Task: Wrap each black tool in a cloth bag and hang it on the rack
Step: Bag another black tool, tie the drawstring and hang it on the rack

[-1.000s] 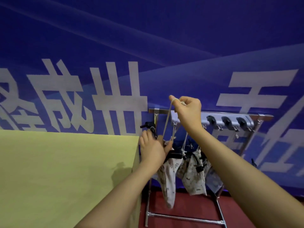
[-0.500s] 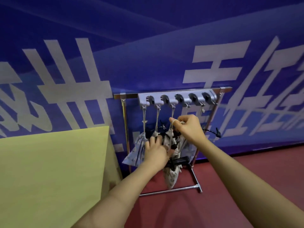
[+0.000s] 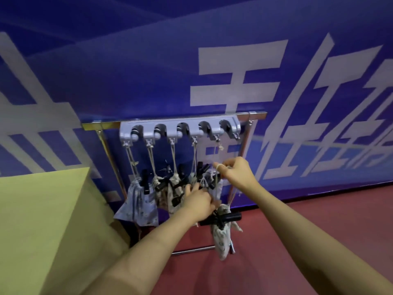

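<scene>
A metal rack (image 3: 256,114) carries a grey hook bar (image 3: 180,129) with several hooks. Several patterned cloth bags (image 3: 138,201) with black tools hang from it on cords. My left hand (image 3: 198,202) grips the neck of one more patterned bag (image 3: 222,241), out of which a black tool handle (image 3: 228,217) sticks sideways. My right hand (image 3: 236,172) pinches that bag's drawstring, looped over a finger, just below the rightmost hooks. The bag hangs lower than the others, in front of the rack's right post.
A yellow-green table top (image 3: 38,220) fills the lower left, its corner close to the rack's left post. Red floor (image 3: 297,231) lies under and to the right of the rack. A blue wall banner (image 3: 191,60) with white characters stands behind.
The view has swung left and down, so the rack sits more central. My right hand has moved right along the rack with the cord. The held bag now hangs lower at the rack's right end.
</scene>
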